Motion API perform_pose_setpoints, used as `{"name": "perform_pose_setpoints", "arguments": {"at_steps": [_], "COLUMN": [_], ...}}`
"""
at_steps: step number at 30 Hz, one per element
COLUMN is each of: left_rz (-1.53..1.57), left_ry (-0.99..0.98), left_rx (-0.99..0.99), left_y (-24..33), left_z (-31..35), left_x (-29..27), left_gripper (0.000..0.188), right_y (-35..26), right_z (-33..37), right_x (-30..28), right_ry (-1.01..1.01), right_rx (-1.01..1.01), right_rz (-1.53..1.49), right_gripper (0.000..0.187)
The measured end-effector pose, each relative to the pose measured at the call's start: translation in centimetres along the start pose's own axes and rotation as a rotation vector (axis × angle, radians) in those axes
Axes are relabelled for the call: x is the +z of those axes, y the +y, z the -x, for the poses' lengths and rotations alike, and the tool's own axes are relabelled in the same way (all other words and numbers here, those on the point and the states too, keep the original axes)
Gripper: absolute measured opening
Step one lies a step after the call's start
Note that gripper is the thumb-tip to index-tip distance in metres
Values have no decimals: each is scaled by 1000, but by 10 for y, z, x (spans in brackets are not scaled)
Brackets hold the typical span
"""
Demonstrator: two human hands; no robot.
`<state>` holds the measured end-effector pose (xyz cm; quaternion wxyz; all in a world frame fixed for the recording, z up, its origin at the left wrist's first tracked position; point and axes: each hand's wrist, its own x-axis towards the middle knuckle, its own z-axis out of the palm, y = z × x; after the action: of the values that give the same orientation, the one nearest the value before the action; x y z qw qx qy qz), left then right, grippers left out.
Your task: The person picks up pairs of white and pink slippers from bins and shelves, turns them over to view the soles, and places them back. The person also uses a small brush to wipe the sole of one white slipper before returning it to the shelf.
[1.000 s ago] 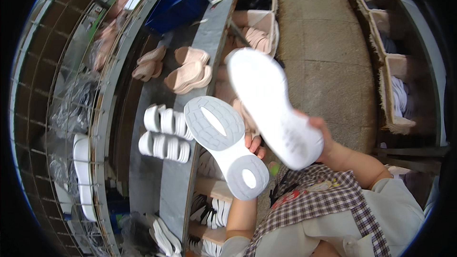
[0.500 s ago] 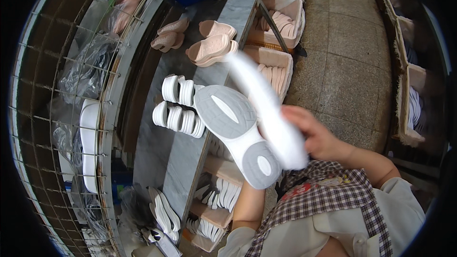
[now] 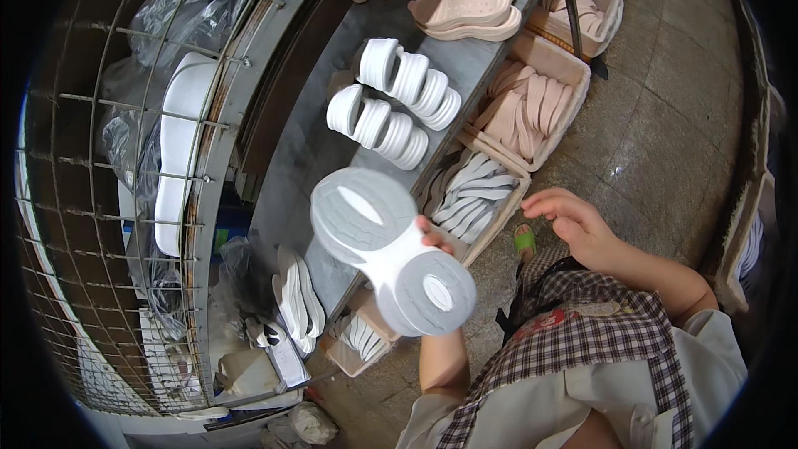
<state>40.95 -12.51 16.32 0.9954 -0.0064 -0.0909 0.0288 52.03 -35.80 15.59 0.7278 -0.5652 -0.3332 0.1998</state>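
My left hand (image 3: 435, 235) holds a shoe sole (image 3: 396, 248), white with grey tread patches at both ends. Its tread side faces up, and the fingers wrap the narrow middle from the right; most of the hand is hidden behind it. Whether a second sole lies behind is hard to tell. To the right, my right hand (image 3: 575, 224) is empty, its fingers stretched out and apart. Beyond the held sole, two rows of white soles (image 3: 385, 130) stand on edge on the grey bench (image 3: 287, 191).
Pale pink soles (image 3: 465, 8) lie farther up the bench. Lined crates (image 3: 573, 83) of pink and grey-white soles line its right side. A wire mesh (image 3: 125, 158) rises at left, with a white sole (image 3: 184, 154) behind it. More white soles (image 3: 298, 299) lean at the near end.
The white sole in my right hand has left it, and that hand is empty now. My left hand's sole has shifted slightly left. The view has swung, bringing the bench's near end further in.
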Motion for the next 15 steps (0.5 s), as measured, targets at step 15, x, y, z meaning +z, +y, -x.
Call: {"name": "perform_pose_setpoints", "arguments": {"at_steps": [15], "left_rz": [-971], "left_ry": [1153], "left_rx": [198], "left_y": [232], "left_z": [-62], "left_x": [-42], "left_gripper": [45], "right_y": [42], "right_z": [15], "right_x": [-8], "right_ry": [173], "right_rx": [328], "right_rz": [54], "right_gripper": [15]}}
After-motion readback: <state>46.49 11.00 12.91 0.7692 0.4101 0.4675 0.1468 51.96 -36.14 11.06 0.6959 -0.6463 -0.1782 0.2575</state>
